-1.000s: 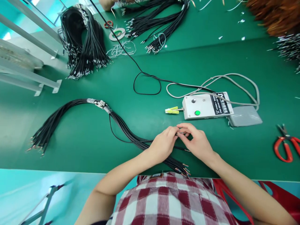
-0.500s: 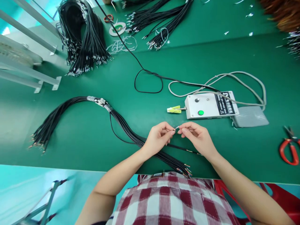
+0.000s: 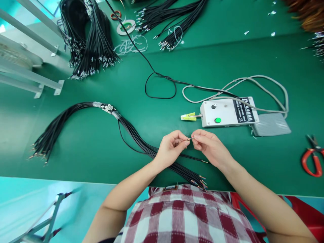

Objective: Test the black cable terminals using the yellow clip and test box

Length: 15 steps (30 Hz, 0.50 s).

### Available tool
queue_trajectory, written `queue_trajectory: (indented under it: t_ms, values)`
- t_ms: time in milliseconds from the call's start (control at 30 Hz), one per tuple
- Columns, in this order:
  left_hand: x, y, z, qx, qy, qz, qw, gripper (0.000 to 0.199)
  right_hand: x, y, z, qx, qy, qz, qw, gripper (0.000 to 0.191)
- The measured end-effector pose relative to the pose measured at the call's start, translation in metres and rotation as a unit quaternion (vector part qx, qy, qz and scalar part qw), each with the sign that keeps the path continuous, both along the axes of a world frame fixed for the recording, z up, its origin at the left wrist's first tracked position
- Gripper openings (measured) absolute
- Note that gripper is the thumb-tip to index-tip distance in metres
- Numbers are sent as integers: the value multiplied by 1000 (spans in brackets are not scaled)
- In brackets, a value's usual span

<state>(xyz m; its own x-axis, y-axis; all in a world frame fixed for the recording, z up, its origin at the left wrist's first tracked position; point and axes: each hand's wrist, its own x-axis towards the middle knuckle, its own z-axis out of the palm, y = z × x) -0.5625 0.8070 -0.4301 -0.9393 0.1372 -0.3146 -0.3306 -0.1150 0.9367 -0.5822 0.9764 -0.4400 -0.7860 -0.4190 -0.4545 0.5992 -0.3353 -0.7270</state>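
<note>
My left hand (image 3: 172,146) is closed, pinching a thin cable close to its stripped end (image 3: 189,139). Opposite it, my right hand (image 3: 210,146) pinches the thin wire tip of that same cable between thumb and forefinger. The fingertips of both hands are a small gap apart. Under my left wrist runs a bundle of black cables (image 3: 134,133), bound with clear wrap around its silvery middle (image 3: 108,108). Its bare coloured ends (image 3: 201,180) lie near the table's front edge. Another black cable (image 3: 193,158) lies loose beneath my hands.
Behind my hands sits a white control box (image 3: 222,113) with a green button and a yellow clip (image 3: 189,116), beside a grey pedal (image 3: 270,125). Red-handled pliers (image 3: 312,157) lie right. More black cable bundles (image 3: 88,40) and a tape roll (image 3: 126,27) are at the back left.
My right thumb and fingers have closed further onto the wire tip. The left hand keeps its pinch almost in place. The view has shifted slightly.
</note>
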Motion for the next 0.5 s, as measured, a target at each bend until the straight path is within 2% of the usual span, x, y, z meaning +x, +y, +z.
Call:
queue_trajectory:
  t_ms: [100, 233, 500]
  values:
    - [0, 0, -1, 25, -2, 15, 1000, 33, 9, -3, -6, -37, -31, -9, 999, 19]
    - [1, 1, -1, 47, -7, 5, 999, 33, 14, -2, -12, -29, -12, -36, 999, 21]
    - [1, 2, 7, 33, -21, -10, 999, 37, 7, 6, -7, -28, 1, -31, 999, 21]
